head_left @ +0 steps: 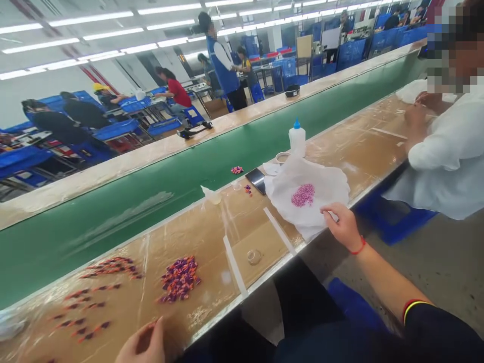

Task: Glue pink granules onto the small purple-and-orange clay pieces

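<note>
My right hand (342, 226) hovers at the near edge of a crumpled white sheet (328, 181), thumb and fingertips pinched together. Whatever may be between them is too small to make out. On that sheet lies a heap of tiny pink beads (303, 195). Low in the picture, my left hand (142, 344) rests by the table's front, its fingers curled and thumb close to the index finger; what they hold, if anything, is hidden. Beyond it is a pile of small purple and orange pieces (180, 279). More such pieces (87, 305) are spread in loose rows to the left.
A green conveyor belt (151, 194) runs behind the brown worktop (204, 242), carrying a small cluster of pieces (237, 170). Nearby are a phone (257, 180), a white bottle (297, 141), white strips (235, 267) and a small clear ring (254, 257). A co-worker (449, 136) sits at right.
</note>
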Motion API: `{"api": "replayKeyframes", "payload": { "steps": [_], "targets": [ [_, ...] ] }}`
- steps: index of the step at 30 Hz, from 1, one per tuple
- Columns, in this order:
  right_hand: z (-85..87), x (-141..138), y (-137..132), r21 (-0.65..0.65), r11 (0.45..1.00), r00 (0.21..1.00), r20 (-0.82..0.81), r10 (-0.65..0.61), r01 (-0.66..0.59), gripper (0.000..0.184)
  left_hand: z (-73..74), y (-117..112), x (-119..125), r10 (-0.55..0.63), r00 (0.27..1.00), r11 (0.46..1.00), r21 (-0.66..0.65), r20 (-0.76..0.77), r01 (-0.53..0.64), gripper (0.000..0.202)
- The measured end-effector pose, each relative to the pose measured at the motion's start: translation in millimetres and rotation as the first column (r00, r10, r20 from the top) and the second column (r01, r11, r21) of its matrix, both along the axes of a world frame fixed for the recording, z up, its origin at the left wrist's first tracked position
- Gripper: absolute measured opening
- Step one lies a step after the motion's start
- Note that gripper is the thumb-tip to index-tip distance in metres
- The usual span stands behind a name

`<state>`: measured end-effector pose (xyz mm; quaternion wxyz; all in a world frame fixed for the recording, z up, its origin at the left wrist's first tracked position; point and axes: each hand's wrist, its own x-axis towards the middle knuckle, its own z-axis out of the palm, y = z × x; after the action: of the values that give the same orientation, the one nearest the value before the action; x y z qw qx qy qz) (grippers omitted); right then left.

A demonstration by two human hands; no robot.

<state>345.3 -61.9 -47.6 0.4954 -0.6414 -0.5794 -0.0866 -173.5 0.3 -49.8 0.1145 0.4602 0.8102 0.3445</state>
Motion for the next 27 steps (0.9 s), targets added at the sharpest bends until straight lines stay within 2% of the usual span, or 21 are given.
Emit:
{"api": "replayKeyframes", "payload": {
  "steps": [2, 4, 7, 9, 11, 14, 16, 18, 20, 22, 25, 27],
  "targets": [
    [-0.1, 8, 1, -0.043, 0.999, 1.000, -0.026, 0.007, -0.008, 0.021, 13.7, -7, 20, 0.059, 0.982, 0.986, 0.145, 0.180, -0.086, 0.035],
    [-0.8, 16, 6, -0.098, 0.995, 0.999, -0.041, 0.016, -0.020, 0.022, 27.2, -11, 47, 0.010, 0.935, 0.960, 0.258, 0.354, -0.109, 0.040],
    [-3.3, 28, 20, -0.204, 0.977, 0.998, -0.029, 0.060, -0.065, 0.022, 40.2, -14, 93, -0.214, 0.811, 0.952, 0.302, 0.544, 0.048, 0.038],
    [-5.8, 35, 32, -0.289, 0.952, 0.995, -0.003, 0.102, -0.098, 0.021, 44.4, -17, 124, -0.302, 0.681, 0.953, 0.241, 0.668, 0.186, 0.037],
    [-8.5, 41, 43, -0.376, 0.919, 0.990, 0.027, 0.135, -0.115, 0.018, 46.8, -21, 154, -0.351, 0.545, 0.927, 0.200, 0.761, 0.318, 0.038],
    [-11.9, 48, 57, -0.490, 0.865, 0.985, 0.065, 0.160, -0.108, 0.015, 48.8, -26, 191, -0.395, 0.357, 0.856, 0.198, 0.846, 0.478, 0.039],
    [-13.0, 52, 64, -0.549, 0.830, 0.982, 0.079, 0.172, -0.101, 0.015, 49.1, -27, 208, -0.398, 0.253, 0.817, 0.215, 0.882, 0.535, 0.040],
    [-13.3, 55, 68, -0.592, 0.799, 0.979, 0.079, 0.191, -0.108, 0.015, 48.2, -27, 218, -0.396, 0.184, 0.797, 0.237, 0.900, 0.555, 0.043],
    [-13.9, 58, 72, -0.616, 0.779, 0.976, 0.071, 0.207, -0.120, 0.015, 46.7, -27, 224, -0.417, 0.155, 0.779, 0.264, 0.896, 0.569, 0.045],
    [-15.4, 60, 74, -0.621, 0.774, 0.976, 0.070, 0.208, -0.120, 0.020, 46.4, -27, 225, -0.467, 0.160, 0.755, 0.297, 0.870, 0.585, 0.045],
    [-18.4, 64, 76, -0.617, 0.779, 0.976, 0.078, 0.202, -0.112, 0.036, 51.1, -30, 225, -0.620, 0.228, 0.687, 0.379, 0.751, 0.620, 0.038],
    [-19.7, 65, 76, -0.617, 0.779, 0.975, 0.083, 0.205, -0.111, 0.042, 56.9, -31, 225, -0.757, 0.300, 0.601, 0.441, 0.580, 0.666, 0.029]
  ]
}}
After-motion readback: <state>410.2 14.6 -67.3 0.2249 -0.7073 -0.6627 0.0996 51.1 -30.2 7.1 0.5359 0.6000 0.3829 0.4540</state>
